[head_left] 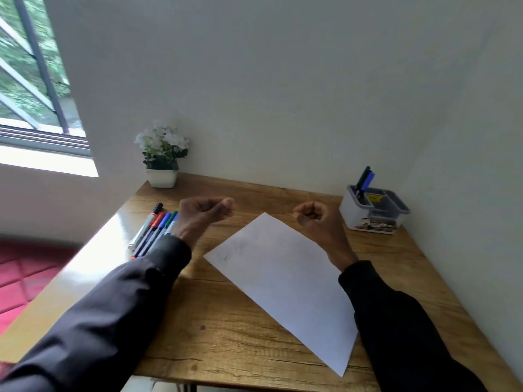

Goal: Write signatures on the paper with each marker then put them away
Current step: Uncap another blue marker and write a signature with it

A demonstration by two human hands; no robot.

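A white sheet of paper (285, 281) lies at an angle on the wooden desk (226, 329), with faint marks near its left corner. Several markers (154, 229) with black, red, blue and green caps lie side by side at the desk's left, partly under my left wrist. My left hand (202, 215) hovers above the desk just right of them, fingers curled closed, holding nothing. My right hand (315, 219) is a loose fist over the paper's far corner, also holding nothing. A white and grey organiser (373, 213) at the right holds two upright markers (364, 179).
A small white pot of white flowers (162, 157) stands at the desk's back left corner. Walls close the desk at the back and right. A window (34, 80) is at the far left, and a red cushioned seat (25, 275) lies below the desk's left edge.
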